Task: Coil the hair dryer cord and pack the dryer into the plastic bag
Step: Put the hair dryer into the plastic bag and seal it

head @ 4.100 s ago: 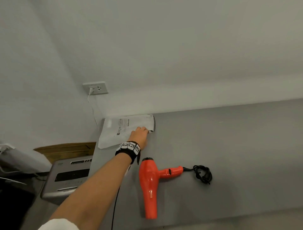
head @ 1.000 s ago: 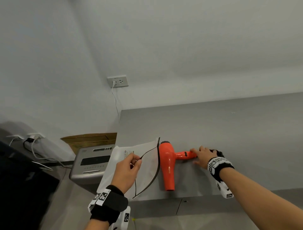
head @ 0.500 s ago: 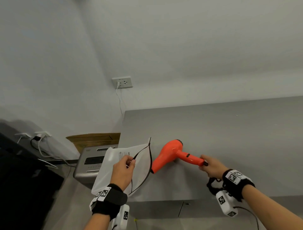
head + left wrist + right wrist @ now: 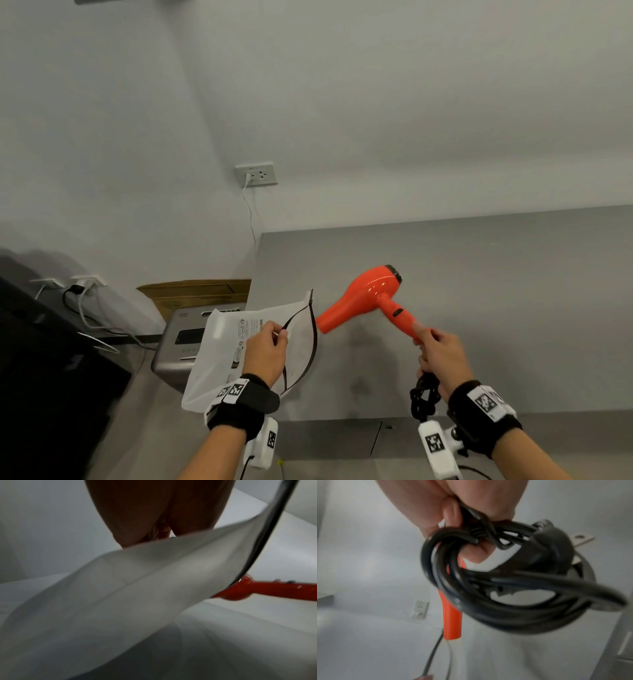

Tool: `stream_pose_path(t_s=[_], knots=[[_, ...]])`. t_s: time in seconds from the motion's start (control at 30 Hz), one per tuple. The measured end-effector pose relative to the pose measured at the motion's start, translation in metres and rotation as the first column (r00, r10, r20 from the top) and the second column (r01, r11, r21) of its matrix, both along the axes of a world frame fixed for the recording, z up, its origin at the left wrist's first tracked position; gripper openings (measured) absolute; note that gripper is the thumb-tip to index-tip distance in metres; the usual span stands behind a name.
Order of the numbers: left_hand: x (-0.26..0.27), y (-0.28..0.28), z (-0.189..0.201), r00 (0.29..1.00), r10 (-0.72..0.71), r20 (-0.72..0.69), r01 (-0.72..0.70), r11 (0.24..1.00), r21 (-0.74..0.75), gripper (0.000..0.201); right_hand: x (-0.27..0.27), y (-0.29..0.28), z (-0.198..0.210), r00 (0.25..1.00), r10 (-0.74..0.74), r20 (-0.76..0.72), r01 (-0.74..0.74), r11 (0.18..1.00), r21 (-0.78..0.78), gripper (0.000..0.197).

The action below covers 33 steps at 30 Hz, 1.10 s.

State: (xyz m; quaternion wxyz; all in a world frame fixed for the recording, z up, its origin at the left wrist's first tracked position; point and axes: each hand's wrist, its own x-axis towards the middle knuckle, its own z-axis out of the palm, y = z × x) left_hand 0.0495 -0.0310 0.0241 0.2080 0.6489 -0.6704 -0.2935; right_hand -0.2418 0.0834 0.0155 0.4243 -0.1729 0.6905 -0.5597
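1. The orange hair dryer [image 4: 368, 297] is up in the air above the grey bench [image 4: 479, 308], tilted, with its nozzle aimed down and left at the bag's mouth and just short of it; we see its rear grille pointing up and right.
2. Our right hand [image 4: 442, 356] has its fingers [image 4: 452, 513] curled round the bottom of the dryer's handle, and the black cord [image 4: 424, 399] hangs from that same fist as a bundled coil (the right wrist view shows the loops and the plug [image 4: 556, 545] bunched together under the knuckles).
3. The plastic bag [image 4: 236, 349], white with printed text and a black-edged opening, is held off the bench's left end; its mouth gapes toward the dryer.
4. Our left hand [image 4: 265, 354] pinches the near lip of that opening between thumb and fingers, which lifts it away from the far lip.
5. In the left wrist view, the bag's white wall fills most of the frame, and the dryer shows at the black rim on the right.
6. Beyond the bench's left edge we see a grey machine [image 4: 178, 346], a cardboard box [image 4: 198, 291], and a wall socket [image 4: 256, 174] with a white lead plugged in.
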Motion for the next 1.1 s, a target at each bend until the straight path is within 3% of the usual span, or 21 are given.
stream_pose_path(t_s=[0.13,0.23,0.33,0.43,0.53,0.77,0.83,0.93,1.0,1.1], knots=[[-0.006,-0.01,0.005,1.0,0.015,0.013,-0.015,1.0,-0.006,0.012,0.015,0.02,0.052,1.0,-0.013,-0.001,0.012,0.992,-0.123,0.036],[-0.014,-0.018,0.012,1.0,0.017,-0.02,-0.017,0.999,-0.029,0.011,0.031,0.027,0.072,0.989,0.05,-0.136,-0.07,0.987,-0.144,0.038],[-0.022,-0.024,0.019,0.995,0.015,-0.103,-0.025,0.994,-0.104,0.011,0.048,0.033,0.061,0.902,0.194,-0.386,-0.22,0.975,-0.024,0.041],[-0.031,-0.026,0.023,0.991,0.005,-0.133,-0.027,0.986,-0.164,0.012,0.062,0.04,0.043,0.791,0.339,-0.509,-0.352,0.933,0.073,0.045],[-0.04,-0.018,0.024,0.992,0.008,-0.129,-0.026,0.99,-0.14,0.012,0.069,0.042,0.039,0.749,0.387,-0.538,-0.392,0.913,0.111,0.052],[-0.054,0.011,0.023,0.976,-0.124,-0.181,0.089,0.978,-0.19,0.012,0.074,0.035,0.056,0.681,0.458,-0.57,-0.441,0.879,0.18,0.043],[-0.053,0.009,0.027,0.976,-0.062,-0.209,0.026,0.985,-0.17,0.011,0.075,0.036,0.06,0.673,0.458,-0.581,-0.457,0.875,0.16,0.042],[-0.045,-0.002,0.036,0.949,0.099,-0.3,-0.109,0.994,-0.017,0.012,0.077,0.041,0.066,0.625,0.48,-0.616,-0.495,0.854,0.163,0.041],[-0.042,-0.008,0.04,0.949,0.124,-0.29,-0.119,0.992,0.035,0.014,0.078,0.045,0.066,0.586,0.515,-0.625,-0.526,0.829,0.19,0.039],[-0.043,-0.006,0.047,0.95,0.082,-0.3,-0.096,0.995,-0.033,0.01,0.082,0.046,0.063,0.493,0.548,-0.676,-0.548,0.799,0.248,0.041]])
